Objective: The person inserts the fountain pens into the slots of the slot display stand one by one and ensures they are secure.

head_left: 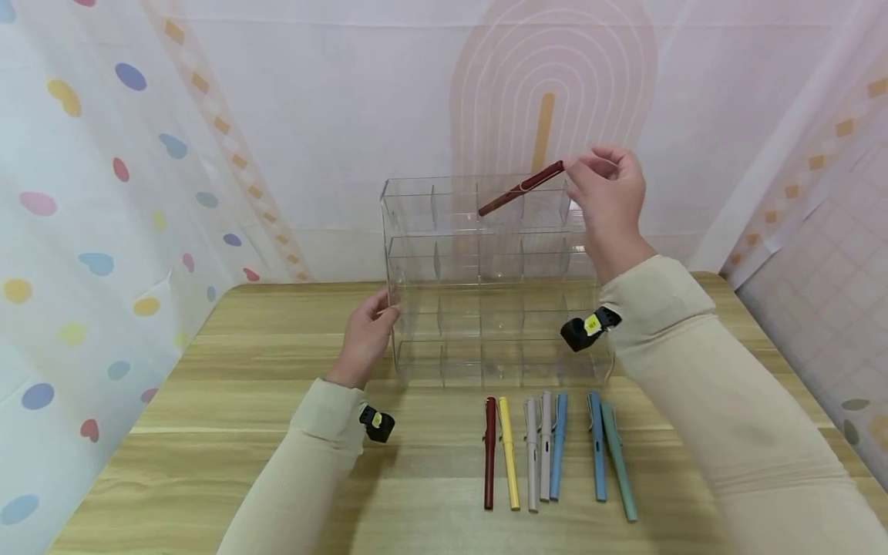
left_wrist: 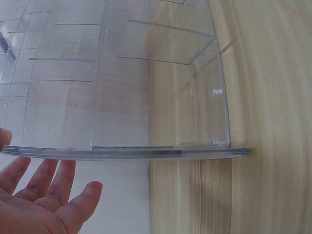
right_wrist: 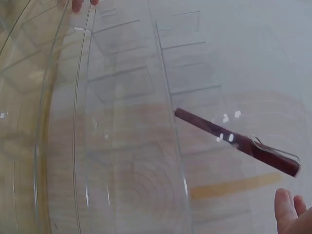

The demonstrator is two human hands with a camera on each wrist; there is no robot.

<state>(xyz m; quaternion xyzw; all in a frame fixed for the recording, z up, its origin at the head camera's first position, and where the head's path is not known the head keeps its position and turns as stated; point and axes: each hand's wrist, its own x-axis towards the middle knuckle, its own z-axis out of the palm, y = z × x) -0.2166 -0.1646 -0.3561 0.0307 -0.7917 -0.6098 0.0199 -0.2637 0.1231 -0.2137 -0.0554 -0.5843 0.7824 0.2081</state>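
Note:
A dark red pen (head_left: 522,189) with a clip slants across the top tier of a clear acrylic rack (head_left: 501,287), its cap end up towards the right. My right hand (head_left: 610,189) is at that cap end. In the right wrist view, a small gap parts the fingertips (right_wrist: 282,201) from the pen (right_wrist: 243,145), whose whole length shows. Whether the pen rests on the rack, I cannot tell. Beside the rack's left side panel is my left hand (head_left: 368,335); the left wrist view shows its spread fingers (left_wrist: 63,175) along the panel's edge.
On the wooden table (head_left: 229,432), before the rack, lie another dark red pen (head_left: 489,455), a yellow pen (head_left: 509,455), two grey pens (head_left: 532,455), two blue pens (head_left: 559,447) and a green pen (head_left: 620,462). A patterned curtain (head_left: 347,116) hangs behind.

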